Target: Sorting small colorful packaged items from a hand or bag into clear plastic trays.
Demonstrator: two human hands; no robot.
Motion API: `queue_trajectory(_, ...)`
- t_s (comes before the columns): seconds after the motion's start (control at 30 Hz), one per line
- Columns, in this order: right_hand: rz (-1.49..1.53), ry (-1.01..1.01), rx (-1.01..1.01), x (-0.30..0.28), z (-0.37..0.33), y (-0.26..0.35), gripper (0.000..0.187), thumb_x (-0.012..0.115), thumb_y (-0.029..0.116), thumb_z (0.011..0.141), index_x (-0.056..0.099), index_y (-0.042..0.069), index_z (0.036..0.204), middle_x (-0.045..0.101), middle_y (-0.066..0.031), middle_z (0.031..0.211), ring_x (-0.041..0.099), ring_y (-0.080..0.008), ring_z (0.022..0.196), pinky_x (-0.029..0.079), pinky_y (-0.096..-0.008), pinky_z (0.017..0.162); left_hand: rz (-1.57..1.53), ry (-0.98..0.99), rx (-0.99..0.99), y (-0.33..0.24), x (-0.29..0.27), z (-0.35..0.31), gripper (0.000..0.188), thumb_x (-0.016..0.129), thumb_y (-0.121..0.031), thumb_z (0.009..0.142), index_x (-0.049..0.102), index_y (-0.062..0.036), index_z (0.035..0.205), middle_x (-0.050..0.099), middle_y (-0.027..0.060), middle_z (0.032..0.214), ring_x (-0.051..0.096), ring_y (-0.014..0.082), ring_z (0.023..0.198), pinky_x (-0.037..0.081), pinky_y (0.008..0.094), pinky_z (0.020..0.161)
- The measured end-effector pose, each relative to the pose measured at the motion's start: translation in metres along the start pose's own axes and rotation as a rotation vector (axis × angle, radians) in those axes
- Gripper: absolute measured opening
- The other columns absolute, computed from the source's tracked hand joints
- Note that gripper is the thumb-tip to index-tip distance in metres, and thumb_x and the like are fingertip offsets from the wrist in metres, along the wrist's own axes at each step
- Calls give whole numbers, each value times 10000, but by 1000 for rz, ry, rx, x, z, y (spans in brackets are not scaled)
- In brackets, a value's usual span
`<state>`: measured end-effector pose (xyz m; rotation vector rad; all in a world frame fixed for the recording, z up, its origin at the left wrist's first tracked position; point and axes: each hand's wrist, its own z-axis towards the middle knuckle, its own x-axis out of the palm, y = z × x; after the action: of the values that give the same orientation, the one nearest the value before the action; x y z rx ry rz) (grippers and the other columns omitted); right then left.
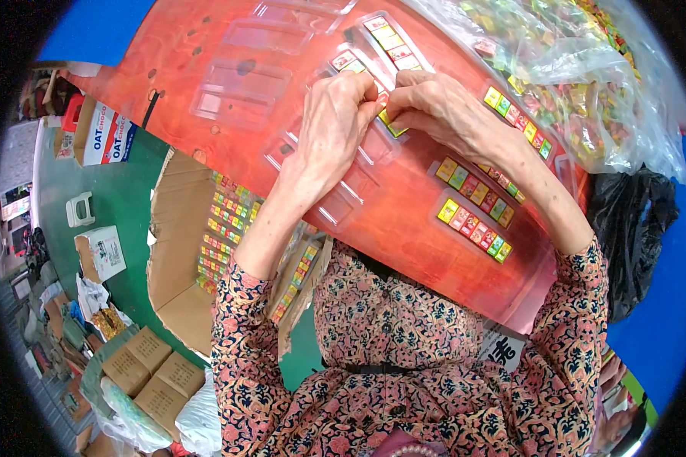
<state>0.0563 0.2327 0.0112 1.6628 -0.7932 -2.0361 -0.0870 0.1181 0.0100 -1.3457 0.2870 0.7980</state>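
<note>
Red bench point(404, 202) before me bears a clear tray point(331, 60), where a row of small bright pieces point(349, 62) runs partly beneath my left hand point(334, 122) and right hand point(451, 114). Both curl close together; whether either grip grasps a piece, I cannot tell.

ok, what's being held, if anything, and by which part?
Cannot tell: the left hand and right hand are close together over a clear plastic tray of small, colourful rectangular pieces and hide any hold.
</note>
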Motion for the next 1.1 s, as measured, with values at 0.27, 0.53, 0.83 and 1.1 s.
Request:
queue_trajectory(0.27,-11,27,-15,-2,6,-9,106,600,57,742,584,-16,818,539,-112,795,557,-275,814,435,-364,711,-29,3,-16,-3,2,1,55,603,-1,718,583,39,751,568,208,685,576,373,669,434,421,584)
queue_trajectory(0.53,-69,-36,-126,5,2,-8,97,587,47,747,581,-10,826,558,-118,876,543,-290,906,441,-373,772,15,15,-35,-1,1,-1,69,607,13,705,585,46,761,568,219,705,575,385,693,435,426,597)
queue_trajectory(0.83,-92,-24,-77,5,-3,11,148,596,38,741,571,0,881,533,-122,849,535,-301,882,439,-382,756,16,-7,-50,0,2,-4,82,600,14,702,579,61,766,562,231,714,571,390,697,431,433,605)
queue_trajectory(1.1,45,50,-60,5,5,-8,112,593,16,734,574,-21,838,535,-111,811,535,-290,860,436,-374,726,-13,-4,-63,0,4,-4,71,585,30,693,576,65,754,562,235,717,576,390,702,435,431,608)
